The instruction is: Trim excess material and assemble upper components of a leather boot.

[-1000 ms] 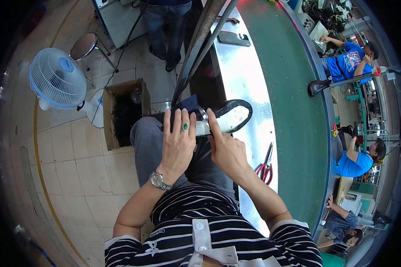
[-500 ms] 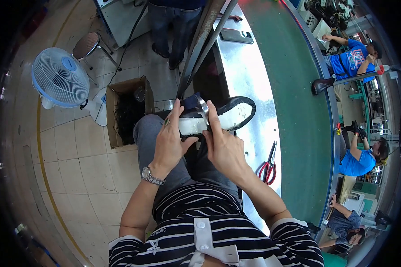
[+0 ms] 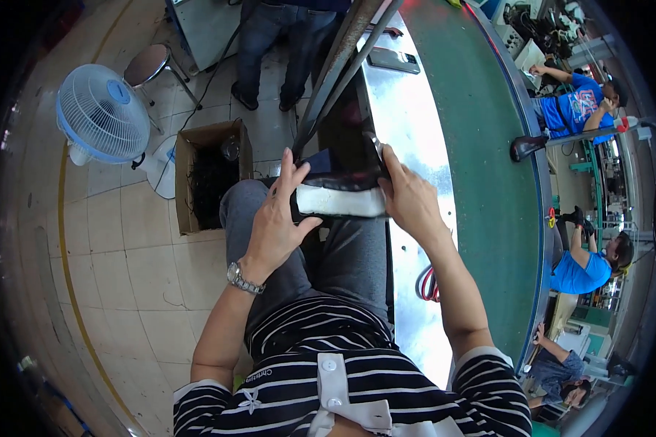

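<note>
Both hands [image 3: 270,224] sit farther apart along the shoe [image 3: 341,202].

Pale tiled floor [image 3: 160,269], round stool [image 3: 146,64], white-blue fan [image 3: 102,113].

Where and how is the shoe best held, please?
The shoe is probably best gripped by its left end, from the left, thumb and fingers spanning its width, as the left hand does: it lies crosswise, long and narrow, white side up.

Right hand [image 3: 415,198] now farther right along shoe [image 3: 339,200]
</note>
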`<state>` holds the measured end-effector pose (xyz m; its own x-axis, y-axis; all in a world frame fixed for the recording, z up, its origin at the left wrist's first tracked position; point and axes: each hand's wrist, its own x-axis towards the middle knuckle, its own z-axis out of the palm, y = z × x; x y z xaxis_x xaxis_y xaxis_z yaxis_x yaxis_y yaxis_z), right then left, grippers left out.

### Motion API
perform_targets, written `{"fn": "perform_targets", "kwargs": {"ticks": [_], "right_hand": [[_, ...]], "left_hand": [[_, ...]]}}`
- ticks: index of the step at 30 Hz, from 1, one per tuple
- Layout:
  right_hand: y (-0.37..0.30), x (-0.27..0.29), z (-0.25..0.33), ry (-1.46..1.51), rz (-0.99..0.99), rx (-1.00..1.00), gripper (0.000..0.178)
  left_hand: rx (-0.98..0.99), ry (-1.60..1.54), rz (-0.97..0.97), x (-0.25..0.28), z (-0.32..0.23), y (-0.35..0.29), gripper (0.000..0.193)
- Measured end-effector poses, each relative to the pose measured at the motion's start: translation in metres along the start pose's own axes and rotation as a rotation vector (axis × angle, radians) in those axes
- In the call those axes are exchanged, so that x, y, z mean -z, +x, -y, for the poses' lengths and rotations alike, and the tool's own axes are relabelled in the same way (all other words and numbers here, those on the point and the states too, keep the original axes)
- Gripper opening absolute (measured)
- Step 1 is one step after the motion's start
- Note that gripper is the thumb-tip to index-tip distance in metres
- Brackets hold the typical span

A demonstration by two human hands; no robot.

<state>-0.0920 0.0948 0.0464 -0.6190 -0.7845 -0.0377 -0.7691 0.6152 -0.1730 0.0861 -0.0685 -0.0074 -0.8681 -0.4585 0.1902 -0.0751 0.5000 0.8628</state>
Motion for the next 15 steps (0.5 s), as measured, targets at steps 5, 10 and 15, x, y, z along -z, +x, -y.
{"fn": "perform_targets", "kwargs": {"ticks": [5, 10, 15], "right_hand": [[-0.069, 0.028, 0.028, 0.275, 0.343, 0.038, 0.059], [-0.086, 0.032, 0.059, 0.609, 0.571, -0.07, 0.058], [-0.059, 0.045, 0.087, 0.453, 0.731, 0.147, 0.057]], "left_hand": [[0.186, -0.067, -0.022, 0.017, -0.013, -0.058, 0.11], [0.434, -0.135, -0.029, 0.028, -0.008, -0.094, 0.058], [0.329, 0.142, -0.224, 0.04, -0.003, -0.095, 0.031]]}}
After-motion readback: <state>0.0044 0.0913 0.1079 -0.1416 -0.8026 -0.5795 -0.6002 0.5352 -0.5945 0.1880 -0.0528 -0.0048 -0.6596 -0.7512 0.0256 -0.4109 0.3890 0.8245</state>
